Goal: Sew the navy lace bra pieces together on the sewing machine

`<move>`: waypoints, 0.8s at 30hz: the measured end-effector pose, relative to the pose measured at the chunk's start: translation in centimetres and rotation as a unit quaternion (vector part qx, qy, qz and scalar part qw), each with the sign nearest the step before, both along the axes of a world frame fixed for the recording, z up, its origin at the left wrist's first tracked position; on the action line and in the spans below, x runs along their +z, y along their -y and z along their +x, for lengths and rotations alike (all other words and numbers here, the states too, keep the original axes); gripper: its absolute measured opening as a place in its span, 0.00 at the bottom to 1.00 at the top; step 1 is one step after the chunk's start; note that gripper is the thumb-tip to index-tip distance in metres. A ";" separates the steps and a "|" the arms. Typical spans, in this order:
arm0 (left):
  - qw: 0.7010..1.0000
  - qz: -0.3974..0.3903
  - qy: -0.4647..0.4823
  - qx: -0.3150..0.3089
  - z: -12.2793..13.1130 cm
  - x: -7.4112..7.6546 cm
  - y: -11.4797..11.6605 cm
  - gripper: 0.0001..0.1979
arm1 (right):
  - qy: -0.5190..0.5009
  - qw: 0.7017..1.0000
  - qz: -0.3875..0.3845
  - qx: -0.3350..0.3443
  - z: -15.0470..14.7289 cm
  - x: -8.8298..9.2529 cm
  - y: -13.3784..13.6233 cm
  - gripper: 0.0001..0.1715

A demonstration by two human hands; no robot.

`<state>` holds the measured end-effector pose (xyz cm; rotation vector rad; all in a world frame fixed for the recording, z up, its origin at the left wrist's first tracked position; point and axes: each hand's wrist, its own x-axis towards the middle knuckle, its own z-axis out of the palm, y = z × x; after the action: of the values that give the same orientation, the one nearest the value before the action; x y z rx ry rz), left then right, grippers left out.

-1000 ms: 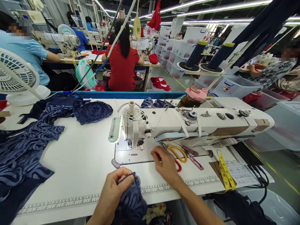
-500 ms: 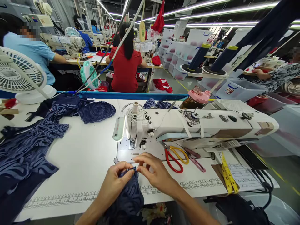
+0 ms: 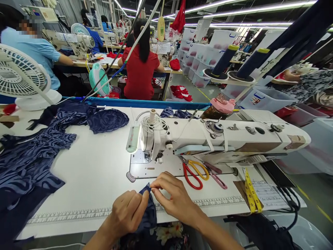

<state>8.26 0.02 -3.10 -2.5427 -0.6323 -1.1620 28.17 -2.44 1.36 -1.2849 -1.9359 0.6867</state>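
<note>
A navy patterned fabric piece (image 3: 149, 214) hangs over the table's front edge, partly hidden by my hands. My left hand (image 3: 128, 210) is closed on it with the fingers curled in, and a small folded corner sticks up beyond the knuckles. At that corner, the thumb and index fingertips of my right hand (image 3: 174, 199) pinch the fabric's edge. Beyond both hands stands a white sewing machine (image 3: 192, 133), its needle area over a metal plate (image 3: 139, 166). Whether a thread is also between my right fingertips cannot be made out.
Scissors (image 3: 194, 173) with red and yellow handles lie right of my hands, beside pink-handled tweezers (image 3: 220, 181). A yellow tape measure (image 3: 252, 192) rests further right. Navy garment pieces (image 3: 39, 152) cover the left side. A pink-lidded bottle (image 3: 221, 105) stands behind the machine.
My left hand has turned over, its knuckles now upward, and the fabric corner has been folded up. My right fingertips have closed at the fabric's edge. The view has shifted slightly.
</note>
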 end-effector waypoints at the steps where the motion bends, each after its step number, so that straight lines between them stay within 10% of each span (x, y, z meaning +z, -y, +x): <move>1: 1.000 0.008 0.009 0.000 0.0 -0.1 0.0 0.11 | 0.001 1.000 -0.012 0.000 0.0 -0.1 0.0 0.08; 18: 0.998 0.011 0.029 -0.051 0.1 -0.6 0.1 0.10 | 0.057 0.998 -0.011 0.029 -0.5 -0.6 -0.3 0.09; 24: 0.997 0.011 0.052 -0.049 0.0 -1.2 0.2 0.11 | -0.143 0.978 -0.127 -0.088 0.7 -1.8 -0.5 0.08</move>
<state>8.23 -0.15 -4.28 -2.5322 -0.5199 -1.3352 28.84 -1.89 -0.40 -1.4051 -1.5191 0.9921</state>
